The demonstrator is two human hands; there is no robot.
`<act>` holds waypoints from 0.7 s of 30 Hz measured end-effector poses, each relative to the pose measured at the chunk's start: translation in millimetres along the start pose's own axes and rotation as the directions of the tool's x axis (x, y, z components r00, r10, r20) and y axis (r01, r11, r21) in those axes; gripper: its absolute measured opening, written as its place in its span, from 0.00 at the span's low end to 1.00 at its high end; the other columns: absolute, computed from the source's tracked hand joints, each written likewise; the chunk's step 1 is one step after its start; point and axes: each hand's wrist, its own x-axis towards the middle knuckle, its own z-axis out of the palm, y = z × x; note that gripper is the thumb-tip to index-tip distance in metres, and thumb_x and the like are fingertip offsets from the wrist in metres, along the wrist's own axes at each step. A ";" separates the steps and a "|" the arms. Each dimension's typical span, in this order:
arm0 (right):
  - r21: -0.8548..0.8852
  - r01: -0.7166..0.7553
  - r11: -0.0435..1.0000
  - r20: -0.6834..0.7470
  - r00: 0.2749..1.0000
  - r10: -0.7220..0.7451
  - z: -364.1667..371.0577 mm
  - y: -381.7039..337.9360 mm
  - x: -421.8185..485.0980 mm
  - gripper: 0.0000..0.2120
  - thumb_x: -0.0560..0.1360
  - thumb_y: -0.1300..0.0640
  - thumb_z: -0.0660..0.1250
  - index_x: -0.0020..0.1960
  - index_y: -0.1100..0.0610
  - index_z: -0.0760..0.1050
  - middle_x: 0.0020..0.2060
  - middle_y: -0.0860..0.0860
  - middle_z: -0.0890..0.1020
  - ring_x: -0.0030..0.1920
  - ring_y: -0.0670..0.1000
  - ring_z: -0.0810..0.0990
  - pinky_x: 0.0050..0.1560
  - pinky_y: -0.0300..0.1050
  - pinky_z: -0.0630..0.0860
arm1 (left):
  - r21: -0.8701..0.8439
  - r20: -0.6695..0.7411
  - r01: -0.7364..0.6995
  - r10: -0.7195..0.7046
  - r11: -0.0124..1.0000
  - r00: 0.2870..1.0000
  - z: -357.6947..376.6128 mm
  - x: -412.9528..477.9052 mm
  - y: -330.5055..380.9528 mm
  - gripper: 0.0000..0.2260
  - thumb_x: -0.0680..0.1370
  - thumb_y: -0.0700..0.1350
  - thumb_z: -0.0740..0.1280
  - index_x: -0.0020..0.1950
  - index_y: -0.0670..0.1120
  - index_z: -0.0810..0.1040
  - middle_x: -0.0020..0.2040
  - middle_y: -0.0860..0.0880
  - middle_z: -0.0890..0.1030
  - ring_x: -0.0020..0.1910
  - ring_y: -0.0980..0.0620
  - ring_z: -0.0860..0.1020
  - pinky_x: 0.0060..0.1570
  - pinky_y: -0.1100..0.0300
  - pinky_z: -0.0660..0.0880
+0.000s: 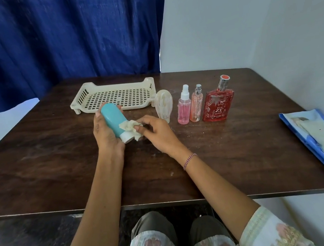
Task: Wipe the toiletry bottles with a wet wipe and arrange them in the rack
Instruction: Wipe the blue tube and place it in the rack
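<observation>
My left hand grips a teal bottle with a white cap, tilted with the cap toward me, above the table. My right hand pinches a crumpled wet wipe and presses it against the bottle near the cap. The cream plastic rack sits behind, nothing in it. To its right stand a whitish upside-down tube, a pink spray bottle, a peach spray bottle and a red perfume bottle.
A dark wooden table holds everything. A blue wipe packet with a pale wipe on it lies at the right edge. A blue curtain hangs behind the table, and a white wall stands to the right.
</observation>
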 end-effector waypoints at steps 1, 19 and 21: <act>0.033 -0.051 0.998 0.011 0.999 0.051 -0.3 -0.1 -0.1 0.11 0.77 0.61 0.65 0.58 0.63 0.77 0.50 0.55 0.81 0.44 0.48 0.79 0.48 0.42 0.79 | 0.006 -0.004 -0.008 0.008 1.000 1.000 0.1 -0.2 0.0 0.12 0.83 0.50 0.57 0.53 0.50 0.79 0.56 0.42 0.80 0.46 0.51 0.81 0.43 0.57 0.79; -0.122 0.236 0.964 -0.226 0.939 -0.259 -0.9 -2.4 -3.4 0.13 0.69 0.67 0.72 0.53 0.61 0.79 0.49 0.52 0.80 0.50 0.44 0.76 0.53 0.35 0.76 | 0.244 0.007 -0.025 0.024 0.970 1.000 -2.6 3.1 -1.0 0.14 0.83 0.45 0.54 0.67 0.52 0.72 0.62 0.47 0.76 0.59 0.49 0.76 0.61 0.47 0.74; -0.204 0.279 0.938 -0.230 0.918 -0.323 -5.5 -2.0 -3.1 0.13 0.69 0.71 0.69 0.52 0.61 0.80 0.49 0.53 0.79 0.51 0.42 0.75 0.54 0.31 0.73 | 0.409 0.026 -0.040 0.033 0.912 0.999 0.1 -2.2 -4.4 0.14 0.84 0.47 0.54 0.68 0.51 0.71 0.59 0.48 0.78 0.58 0.50 0.77 0.58 0.50 0.75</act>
